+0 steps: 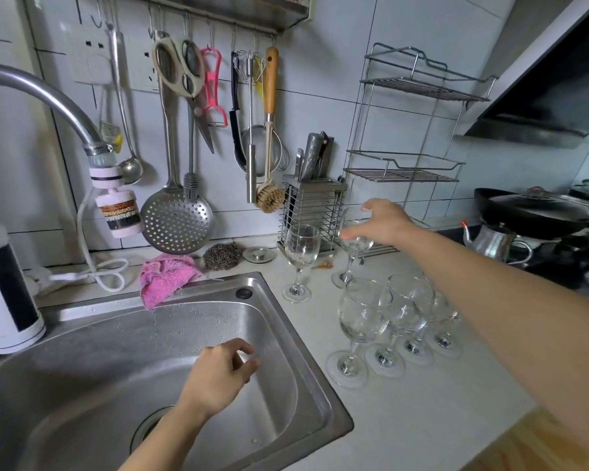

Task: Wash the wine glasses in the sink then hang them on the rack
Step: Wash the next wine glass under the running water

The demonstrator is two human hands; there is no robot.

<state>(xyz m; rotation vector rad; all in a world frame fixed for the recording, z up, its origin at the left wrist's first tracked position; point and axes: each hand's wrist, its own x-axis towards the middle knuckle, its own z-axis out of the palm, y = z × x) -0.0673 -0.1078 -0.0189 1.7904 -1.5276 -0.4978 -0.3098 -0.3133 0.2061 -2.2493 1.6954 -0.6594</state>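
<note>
Right hand (pixel 383 220) reaches out over the back of the tabletop (pixel 422 402); thumb and fingers curl down round the bowl of a wine glass (pixel 354 244), gripping it near the rim; glass is upright, foot at tabletop level, cannot tell whether it is lifted off. Held glass sits just in front of the knife holder (pixel 312 212) and at the foot of the wire rack (pixel 415 130). Left hand (pixel 220 372) hovers over the sink (pixel 116 334), fingers loosely curled, holding nothing, touching nothing.

Second wine glass (pixel 301 248) stands alone, upright, left of the held one, between the sink corner and the knife holder; row of four glasses (pixel 363 317) stands upright nearer the camera, right of the sink, close together, the far ones partly hidden by the right forearm.

Sink basin shows water droplets. Faucet (pixel 48 93) arcs in from the left with a filter unit (pixel 118 209) on its spout; pink cloth (pixel 167 275) drapes over the sink's back rim; steel scourer (pixel 221 255) and a small round metal lid (pixel 259 254) lie behind it. Ladle, skimmer, scissors, whisk and brush hang on the wall rail; wok (pixel 538 212) and kettle (pixel 493 241) sit far right.
</note>
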